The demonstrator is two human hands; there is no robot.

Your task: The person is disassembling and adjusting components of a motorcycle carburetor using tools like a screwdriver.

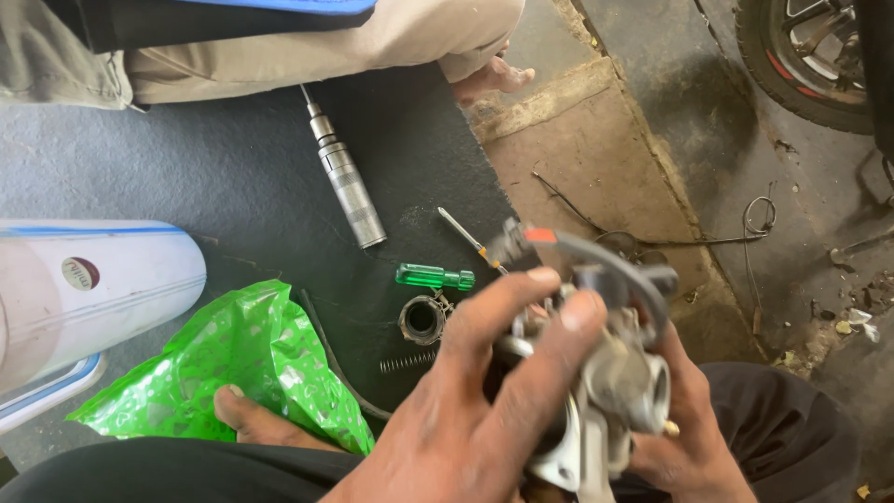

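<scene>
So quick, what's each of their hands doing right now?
Left hand: closed around the grey metal carburetor, fingers over its top.
Right hand: gripping the same carburetor from beneath and behind.

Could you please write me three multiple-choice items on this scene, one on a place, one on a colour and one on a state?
1. Where does the screwdriver lie?
A. On the dark mat, above the coil spring
B. Inside the plastic bag
C. On the wheel

2. What colour is the crumpled plastic bag?
A. Red
B. Green
C. Black

3. How is the metal carburettor-like part held?
A. It lies on the mat untouched
B. One hand alone pinches it
C. Both hands grip it, off the ground

Answers:
1 A: its green handle rests on the mat beside the round black fitting, with the spring just below.
2 B: the bag at lower left is bright green.
3 C: the left hand wraps it from the front and the right hand supports it from behind.
</scene>
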